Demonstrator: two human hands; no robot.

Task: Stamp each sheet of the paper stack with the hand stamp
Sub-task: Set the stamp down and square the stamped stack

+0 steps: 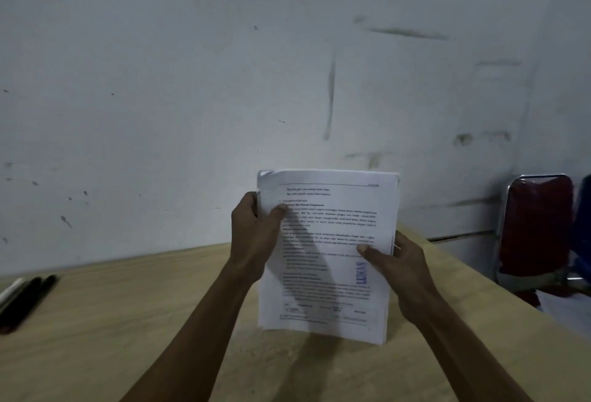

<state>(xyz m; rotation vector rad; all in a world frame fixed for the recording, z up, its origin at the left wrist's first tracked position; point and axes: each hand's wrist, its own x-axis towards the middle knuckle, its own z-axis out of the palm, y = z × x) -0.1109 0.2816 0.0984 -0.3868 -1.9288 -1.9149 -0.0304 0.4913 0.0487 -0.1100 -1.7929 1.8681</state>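
Both hands held the paper stack (329,251) upright above the bench (128,321), its lower edge low over or on the wood; contact could not be told. The left hand (254,232) gripped the stack's upper left edge, thumb on the front sheet and fingers behind, its grip clamped on the paper. The right hand (396,268) gripped the right edge lower down, thumb pressed on the front just above a blue stamp mark (360,273) reading "LUNAS", its grip also clamped on the stack. The front sheet carried printed text. 3 pens (24,297) lay at the bench's left end, well apart from the stack. A red chair (537,225) stood at the right by the wall (192,81).
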